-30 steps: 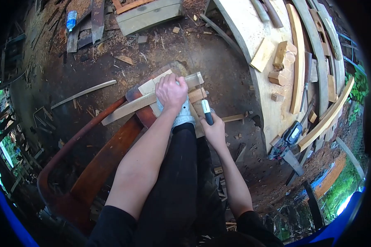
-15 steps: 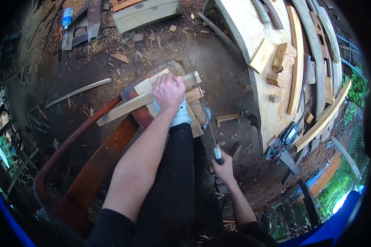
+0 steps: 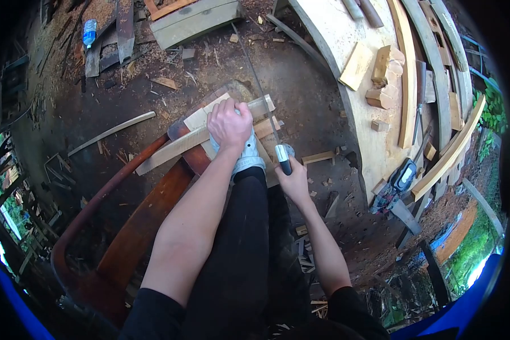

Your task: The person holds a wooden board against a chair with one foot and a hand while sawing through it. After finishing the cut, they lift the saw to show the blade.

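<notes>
My left hand [image 3: 230, 123] is closed over a wooden strip [image 3: 173, 150], pressing it down near its right end. Beneath the strip, my foot in a pale shoe [image 3: 248, 161] rests on flat wood pieces laid across the seat of a reddish-brown chair [image 3: 88, 218]. In my right hand [image 3: 293, 182] is the handle of a handsaw [image 3: 282, 156], the fingers wrapped round it. Its long thin blade points away from me and passes right at the strip's right end, beside a shorter block [image 3: 266, 127].
To the right stands a workbench [image 3: 354, 122] carrying wood blocks [image 3: 388, 63], curved boards and a power tool [image 3: 401, 178]. A pale curved stick [image 3: 112, 131], offcuts and shavings litter the floor. A plastic bottle [image 3: 89, 33] lies at the far left.
My right hand has pushed the saw forward, away from me and slightly left, so more blade reaches past the strip. My left hand and the strip hold their place.
</notes>
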`<state>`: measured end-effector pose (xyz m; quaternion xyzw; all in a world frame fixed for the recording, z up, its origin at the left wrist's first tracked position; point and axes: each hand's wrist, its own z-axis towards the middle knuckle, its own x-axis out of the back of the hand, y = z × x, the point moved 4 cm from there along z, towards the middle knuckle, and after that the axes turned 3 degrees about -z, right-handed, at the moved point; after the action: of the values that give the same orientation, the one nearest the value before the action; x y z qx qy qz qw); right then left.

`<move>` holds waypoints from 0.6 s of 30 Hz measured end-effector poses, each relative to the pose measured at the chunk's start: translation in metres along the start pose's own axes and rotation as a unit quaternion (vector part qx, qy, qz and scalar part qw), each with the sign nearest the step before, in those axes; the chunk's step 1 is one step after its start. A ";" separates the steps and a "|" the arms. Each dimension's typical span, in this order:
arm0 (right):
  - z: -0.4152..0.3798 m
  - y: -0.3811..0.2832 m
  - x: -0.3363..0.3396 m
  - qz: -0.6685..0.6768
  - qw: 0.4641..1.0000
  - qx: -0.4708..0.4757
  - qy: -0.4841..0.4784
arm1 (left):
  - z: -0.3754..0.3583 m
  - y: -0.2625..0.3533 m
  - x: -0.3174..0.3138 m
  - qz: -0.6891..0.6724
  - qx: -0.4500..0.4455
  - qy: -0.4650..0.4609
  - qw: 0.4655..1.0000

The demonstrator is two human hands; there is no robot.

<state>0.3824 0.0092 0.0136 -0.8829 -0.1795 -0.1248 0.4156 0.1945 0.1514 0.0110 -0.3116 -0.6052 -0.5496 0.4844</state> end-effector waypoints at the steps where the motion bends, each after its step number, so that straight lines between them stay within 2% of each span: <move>1: -0.002 -0.003 0.001 0.002 1.000 0.003 0.010 | 0.001 0.000 0.000 -0.002 -0.005 0.004 1.000; 5: -0.002 0.008 -0.007 -0.013 1.000 -0.015 0.004 | 0.000 -0.001 -0.002 -0.002 -0.010 0.010 1.000; 7: 0.004 0.014 -0.010 0.033 0.999 0.032 0.020 | 0.001 0.000 0.000 -0.001 -0.006 0.008 1.000; 11: 0.007 0.026 -0.013 0.041 0.999 0.018 -0.003 | 0.000 -0.001 -0.002 0.012 -0.009 -0.001 1.000; 13: 0.007 0.024 -0.009 0.042 0.997 0.067 0.001 | 0.000 -0.002 -0.002 0.010 -0.008 0.004 1.000; 18: 0.007 0.026 -0.009 0.012 0.998 0.054 0.003 | -0.002 -0.006 -0.006 -0.005 -0.009 0.027 1.000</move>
<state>0.3860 -0.0028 -0.0119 -0.8608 -0.1743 -0.1129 0.4646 0.1917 0.1497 0.0036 -0.2981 -0.5885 -0.5654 0.4950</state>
